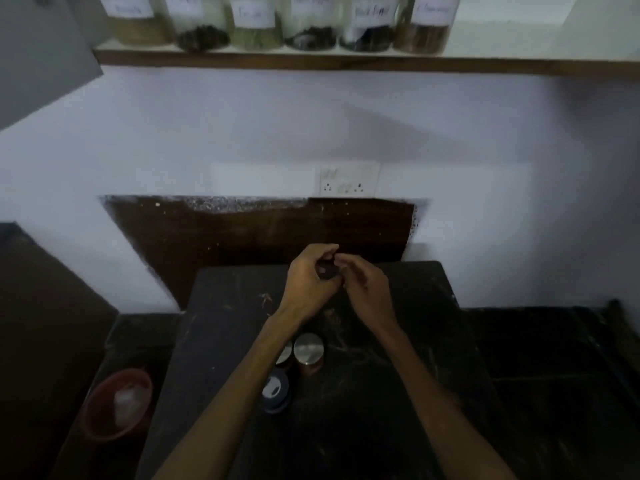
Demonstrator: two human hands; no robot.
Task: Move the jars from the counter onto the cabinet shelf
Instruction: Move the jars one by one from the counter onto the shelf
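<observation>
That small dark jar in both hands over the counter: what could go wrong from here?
1. The small dark jar is only pinched between the left hand and right hand; it might slip onto the counter.
2. The steel-lidded jars stand right below the left forearm; lowering it could topple them.
3. The shelf is already crowded with labelled jars.

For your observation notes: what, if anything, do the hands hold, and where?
Both hands, left hand and right hand, hold a small dark object between them; fingers cover its sides. Exact grip unclear.
</observation>
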